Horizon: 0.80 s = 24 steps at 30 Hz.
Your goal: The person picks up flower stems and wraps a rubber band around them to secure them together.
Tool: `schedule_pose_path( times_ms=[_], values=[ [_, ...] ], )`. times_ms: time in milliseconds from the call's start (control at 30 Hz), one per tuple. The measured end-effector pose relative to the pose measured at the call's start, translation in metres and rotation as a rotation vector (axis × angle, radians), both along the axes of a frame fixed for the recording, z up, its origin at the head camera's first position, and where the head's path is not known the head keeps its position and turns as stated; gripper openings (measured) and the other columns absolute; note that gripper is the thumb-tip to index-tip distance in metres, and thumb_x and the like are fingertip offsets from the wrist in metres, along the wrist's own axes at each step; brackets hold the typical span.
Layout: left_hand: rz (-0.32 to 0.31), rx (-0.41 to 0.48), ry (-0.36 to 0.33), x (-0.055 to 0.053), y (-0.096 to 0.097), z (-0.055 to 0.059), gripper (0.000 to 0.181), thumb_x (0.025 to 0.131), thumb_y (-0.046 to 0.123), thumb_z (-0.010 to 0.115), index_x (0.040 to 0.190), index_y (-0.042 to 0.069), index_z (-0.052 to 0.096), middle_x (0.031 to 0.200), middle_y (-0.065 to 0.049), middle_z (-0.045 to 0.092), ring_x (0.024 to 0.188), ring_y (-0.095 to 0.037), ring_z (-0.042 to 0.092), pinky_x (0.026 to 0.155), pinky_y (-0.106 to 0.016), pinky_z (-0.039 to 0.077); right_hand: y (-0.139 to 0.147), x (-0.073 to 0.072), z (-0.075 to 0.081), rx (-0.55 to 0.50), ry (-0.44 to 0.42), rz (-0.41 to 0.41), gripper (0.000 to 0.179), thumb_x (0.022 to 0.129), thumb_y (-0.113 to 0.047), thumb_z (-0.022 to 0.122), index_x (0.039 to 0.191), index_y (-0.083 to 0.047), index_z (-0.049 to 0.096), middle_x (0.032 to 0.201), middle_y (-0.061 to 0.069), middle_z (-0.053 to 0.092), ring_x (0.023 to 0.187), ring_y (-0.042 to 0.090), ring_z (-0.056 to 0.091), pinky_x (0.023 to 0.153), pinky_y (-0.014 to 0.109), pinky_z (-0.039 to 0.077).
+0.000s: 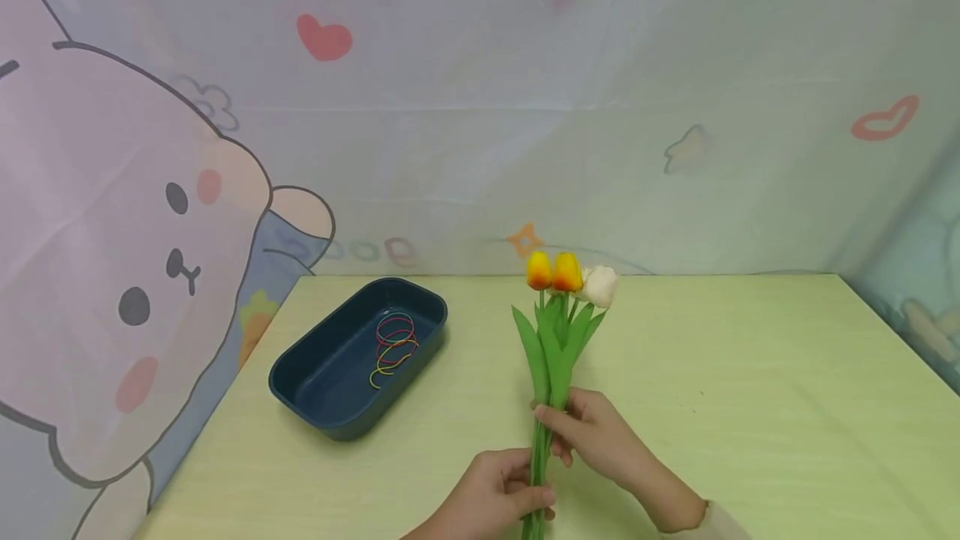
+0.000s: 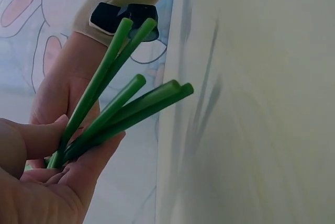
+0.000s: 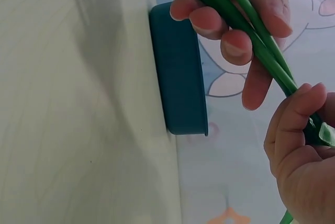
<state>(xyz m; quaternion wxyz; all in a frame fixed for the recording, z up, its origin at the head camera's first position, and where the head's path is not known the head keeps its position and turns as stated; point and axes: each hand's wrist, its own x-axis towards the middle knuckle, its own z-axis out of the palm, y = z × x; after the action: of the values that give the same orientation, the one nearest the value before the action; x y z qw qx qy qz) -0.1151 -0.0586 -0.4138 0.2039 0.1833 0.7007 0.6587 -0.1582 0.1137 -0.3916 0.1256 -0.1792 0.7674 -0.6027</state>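
A bunch of artificial tulips [image 1: 551, 357] stands upright over the front middle of the table, two yellow-orange blooms and a white one showing at the top. My left hand [image 1: 498, 494] grips the green stems low down. Just above it, my right hand [image 1: 600, 436] pinches the bunch at the base of the leaves. In the left wrist view, several cut stem ends [image 2: 123, 98] fan out past the left thumb and fingers [image 2: 86, 174]. The right wrist view has both hands around the stems [image 3: 251, 30], the right hand [image 3: 298, 145] nearest the camera.
A dark blue rectangular tub [image 1: 311, 423] stands at the table's left, with several coloured rings [image 1: 395, 340] in red, yellow and green inside. Behind the pale yellow-green table [image 1: 735, 382] hangs a printed cloth [image 1: 480, 107] with a cartoon animal and hearts.
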Motion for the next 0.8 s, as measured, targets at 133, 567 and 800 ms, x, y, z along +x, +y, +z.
schedule_pose_path(
  times_ms=[133, 567, 800],
  values=[
    [-0.013, -0.024, -0.006, 0.000, -0.001, 0.001, 0.017, 0.086, 0.004, 0.056, 0.100, -0.005, 0.059, 0.076, -0.022, 0.064, 0.067, -0.018, 0.065, 0.060, -0.020, 0.049, 0.001, 0.000, -0.001, 0.006, -0.012, -0.003, 0.035, 0.090, -0.032, 0.052, 0.081, 0.002, 0.054, 0.056, 0.002, 0.050, 0.048, 0.008, 0.046, 0.048, 0.025, 0.041],
    [-0.090, 0.014, -0.026, -0.002, -0.007, 0.006, 0.018, 0.090, 0.005, 0.049, 0.106, 0.000, 0.057, 0.076, -0.015, 0.060, 0.066, -0.016, 0.064, 0.059, -0.023, 0.051, 0.010, -0.004, -0.002, -0.256, -0.220, 0.153, 0.021, 0.092, -0.024, 0.050, 0.092, -0.004, 0.055, 0.061, -0.005, 0.050, 0.056, 0.007, 0.046, 0.060, 0.020, 0.041],
    [-0.164, -0.046, 0.050, -0.008, -0.018, 0.013, 0.015, 0.090, 0.008, 0.051, 0.097, -0.002, 0.059, 0.072, -0.020, 0.062, 0.061, -0.010, 0.063, 0.059, -0.022, 0.050, 0.010, -0.006, -0.009, -0.266, -0.163, 0.246, 0.019, 0.093, -0.017, 0.048, 0.095, -0.003, 0.060, 0.062, -0.006, 0.053, 0.055, 0.006, 0.046, 0.055, 0.018, 0.038]
  ],
)
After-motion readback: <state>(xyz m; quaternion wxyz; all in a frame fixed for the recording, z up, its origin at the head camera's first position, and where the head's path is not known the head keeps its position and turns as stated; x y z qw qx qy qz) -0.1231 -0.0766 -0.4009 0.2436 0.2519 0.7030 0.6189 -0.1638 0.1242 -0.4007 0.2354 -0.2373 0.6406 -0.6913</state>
